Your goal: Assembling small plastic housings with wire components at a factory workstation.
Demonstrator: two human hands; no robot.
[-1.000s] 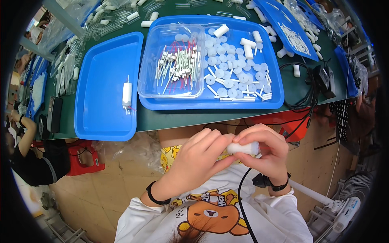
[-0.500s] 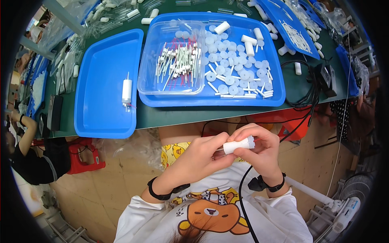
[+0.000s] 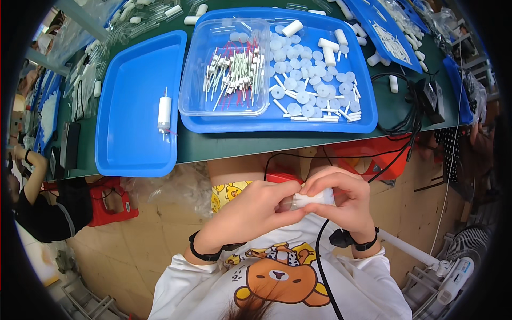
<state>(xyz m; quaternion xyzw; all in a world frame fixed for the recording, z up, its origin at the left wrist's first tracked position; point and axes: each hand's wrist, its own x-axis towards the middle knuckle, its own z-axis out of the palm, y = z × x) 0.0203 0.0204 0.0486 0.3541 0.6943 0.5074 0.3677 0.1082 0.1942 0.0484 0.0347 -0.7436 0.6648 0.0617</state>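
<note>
Above my lap, my left hand (image 3: 260,207) and my right hand (image 3: 348,201) are closed together around a short white cylinder (image 3: 316,198). Its right end, in my right hand, carries a translucent round cap. A clear piece shows at its left end between my left thumb and fingers; the rest of that piece is hidden. In the blue tray (image 3: 124,154) at left lies a similar white cylinder (image 3: 165,111), with a thin pin at one end and a cap with a reddish wire at the other.
A larger blue tray (image 3: 298,128) holds translucent discs (image 3: 314,85), small white rods and white cylinders. Inside it, a clear plastic box (image 3: 224,111) contains white-tipped parts with red wires. Black cables (image 3: 408,120) hang over the table's right edge. A fan (image 3: 464,261) stands at lower right.
My right fingers have shifted over the white cylinder, covering more of it. Both hands remain together above my lap. The trays sit slightly higher in view.
</note>
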